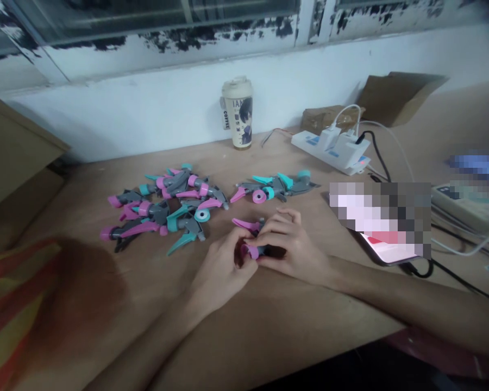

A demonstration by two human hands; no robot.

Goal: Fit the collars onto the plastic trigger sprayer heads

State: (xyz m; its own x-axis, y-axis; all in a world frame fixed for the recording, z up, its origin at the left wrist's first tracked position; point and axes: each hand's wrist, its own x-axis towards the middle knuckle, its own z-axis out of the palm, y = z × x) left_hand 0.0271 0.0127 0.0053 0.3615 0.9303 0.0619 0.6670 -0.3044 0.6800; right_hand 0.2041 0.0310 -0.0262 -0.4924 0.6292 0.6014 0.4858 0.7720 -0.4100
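Observation:
Both hands are closed around one pink-and-grey trigger spray head (250,251) low over the wooden table. My left hand (222,263) pinches its pink collar between thumb and fingers. My right hand (297,244) grips the grey body from the other side; the fingers hide most of it. A pink trigger (246,224) sticks out beyond the fingertips. Left of the hands lies a heap of trigger spray heads (158,209), grey with pink or teal collars and triggers. A smaller group of spray heads (287,184) lies just beyond my right hand.
A coffee tumbler (238,114) stands by the wall. At the right are a white power strip (330,149) with plugs and cables, and a phone (391,252), partly pixelated. Cardboard (16,152) rises at the left edge, above a blurred red-and-yellow item (16,304).

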